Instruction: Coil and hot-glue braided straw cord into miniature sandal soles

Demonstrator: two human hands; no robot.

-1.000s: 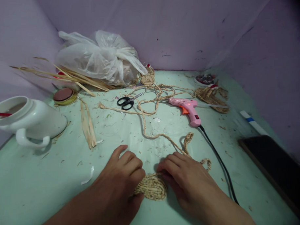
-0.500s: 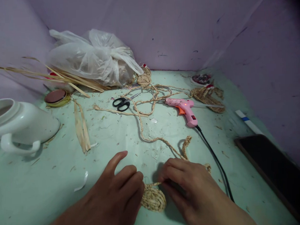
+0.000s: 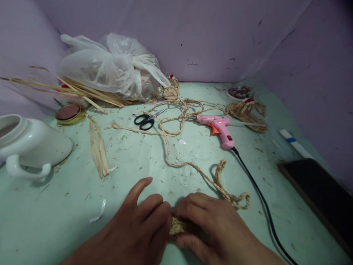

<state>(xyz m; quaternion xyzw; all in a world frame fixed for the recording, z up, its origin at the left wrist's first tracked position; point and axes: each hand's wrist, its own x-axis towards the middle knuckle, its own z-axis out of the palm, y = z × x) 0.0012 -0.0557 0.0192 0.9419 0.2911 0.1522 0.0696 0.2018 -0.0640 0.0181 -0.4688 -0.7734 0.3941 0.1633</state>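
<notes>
A small coil of braided straw (image 3: 176, 226) lies at the front of the table, mostly covered by both hands. My left hand (image 3: 145, 226) grips its left side with curled fingers, one finger sticking out upward. From the right, my right hand (image 3: 208, 224) closes around the coil, fingers at the far edge and thumb at the near edge. Beyond my right hand, a braided straw cord (image 3: 192, 165) runs back across the table in loose loops, its thicker looped end close to the knuckles.
A pink glue gun (image 3: 219, 127) with a lit light lies right of centre, its black cable (image 3: 258, 189) trailing forward. Black-handled scissors (image 3: 147, 121), a white jug (image 3: 34, 141), straw strips (image 3: 98, 150), a plastic bag (image 3: 113, 69) and a phone (image 3: 320, 197) surround the workspace.
My right hand has moved left from pinching the strand beside the coil to closing over the coil's right side. My left hand keeps its grip. The view has shifted slightly.
</notes>
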